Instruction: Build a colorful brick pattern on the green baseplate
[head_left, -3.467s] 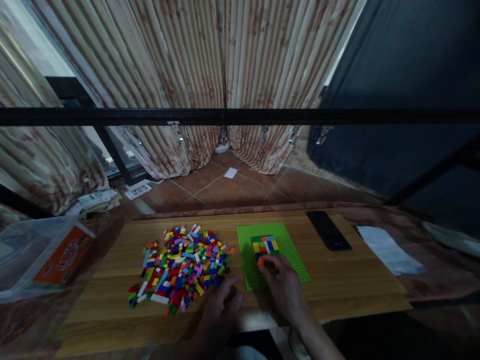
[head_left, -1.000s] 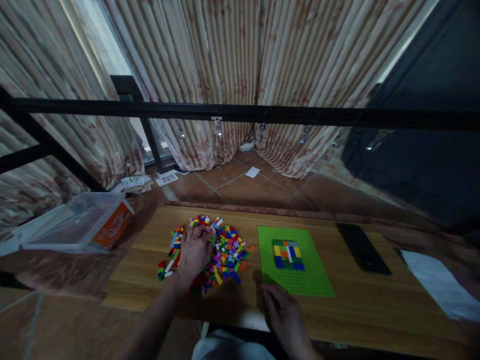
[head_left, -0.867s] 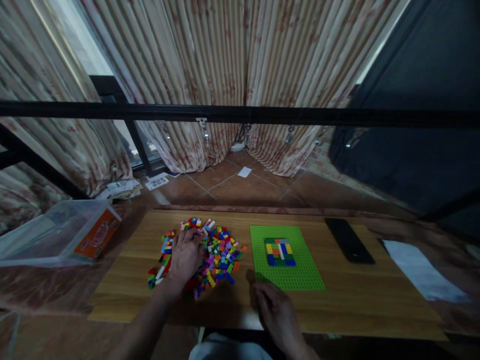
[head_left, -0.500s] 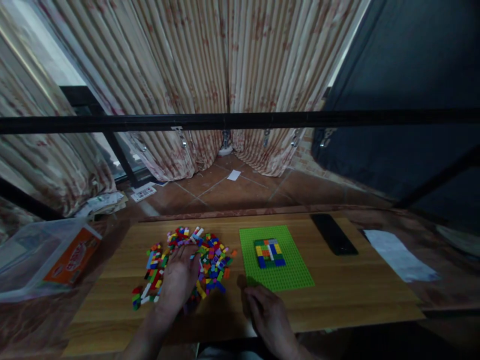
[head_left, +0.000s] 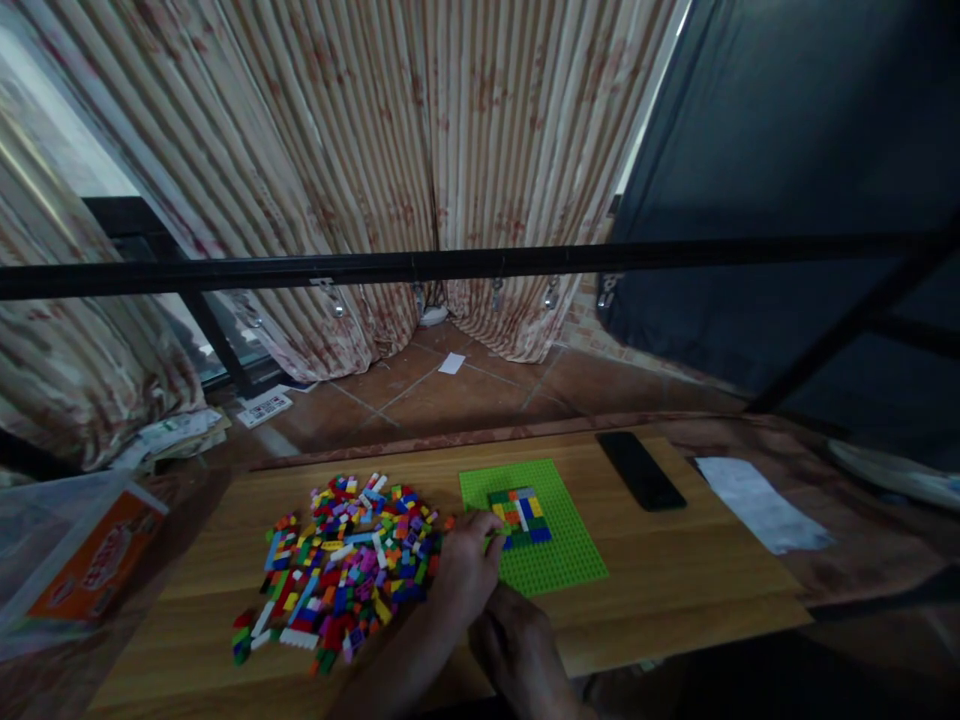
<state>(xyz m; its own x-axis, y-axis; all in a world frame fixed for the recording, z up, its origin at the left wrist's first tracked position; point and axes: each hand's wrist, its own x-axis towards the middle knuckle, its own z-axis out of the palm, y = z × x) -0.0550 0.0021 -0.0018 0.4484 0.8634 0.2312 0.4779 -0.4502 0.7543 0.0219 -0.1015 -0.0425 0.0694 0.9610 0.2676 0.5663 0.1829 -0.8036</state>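
My left hand (head_left: 471,562) is over the left edge of the green baseplate (head_left: 574,540), thumb and forefinger pinched together beside the block structure. A small light-green sliver shows at its fingertips; whether it is a brick or the plate behind I cannot tell. Flat on the plate lies the square structure of coloured building bricks (head_left: 536,530), blue, green, yellow, orange and white. Just below the left hand, my right hand (head_left: 521,645) is closed at the table's near side, its fingers curled and dark, their contents hidden. Left of both hands spreads a pile of loose bricks (head_left: 364,560).
A black phone (head_left: 641,470) lies on the wooden table (head_left: 660,570) right of the baseplate. Beyond the table's right edge is a white paper sheet (head_left: 761,505). A clear plastic box with an orange label (head_left: 97,550) stands at the left. A dark rail (head_left: 375,270) crosses before the curtains.
My left hand has left the brick pile and moved right to the baseplate's edge, close above my right hand. The view has shifted slightly right.
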